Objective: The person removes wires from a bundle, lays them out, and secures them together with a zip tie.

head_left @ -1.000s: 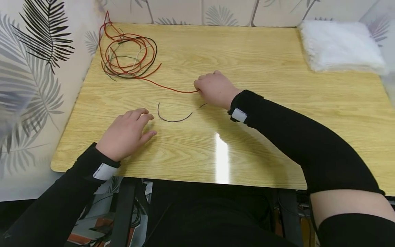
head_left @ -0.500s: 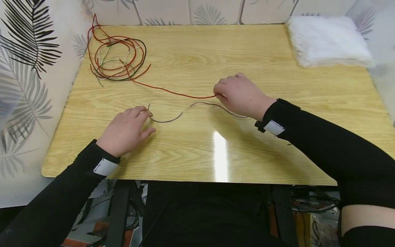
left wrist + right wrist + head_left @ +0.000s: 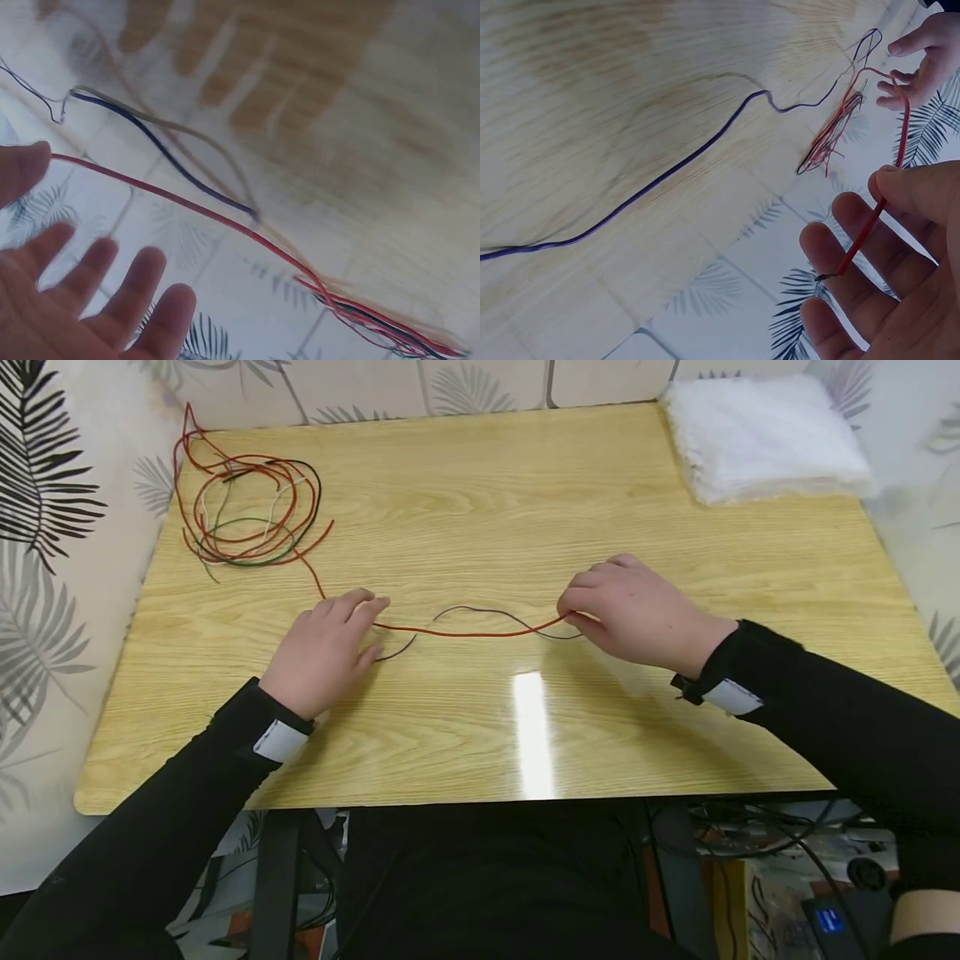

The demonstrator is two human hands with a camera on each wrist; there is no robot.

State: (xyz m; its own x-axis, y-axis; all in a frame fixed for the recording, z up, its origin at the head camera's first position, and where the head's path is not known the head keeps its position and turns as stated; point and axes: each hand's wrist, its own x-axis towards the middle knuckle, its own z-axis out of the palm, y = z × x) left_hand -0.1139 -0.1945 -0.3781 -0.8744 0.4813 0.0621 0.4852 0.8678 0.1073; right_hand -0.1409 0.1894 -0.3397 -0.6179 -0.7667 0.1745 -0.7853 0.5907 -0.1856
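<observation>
Fingers of right hand (image 3: 637,610) pinch thin red wire (image 3: 465,632) over glossy wood-grain table (image 3: 525,510).

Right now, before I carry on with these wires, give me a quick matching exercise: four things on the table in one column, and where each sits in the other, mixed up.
Things:
1. red wire
2. dark wire
3. bundle of wires
4. white cloth

Places:
A. far right corner of the table
B. far left corner of the table
C. stretched between the left hand and the right hand
D. lying loose on the wood between the hands, crossed by another wire

Pairs: 1-C, 2-D, 3-B, 4-A
</observation>
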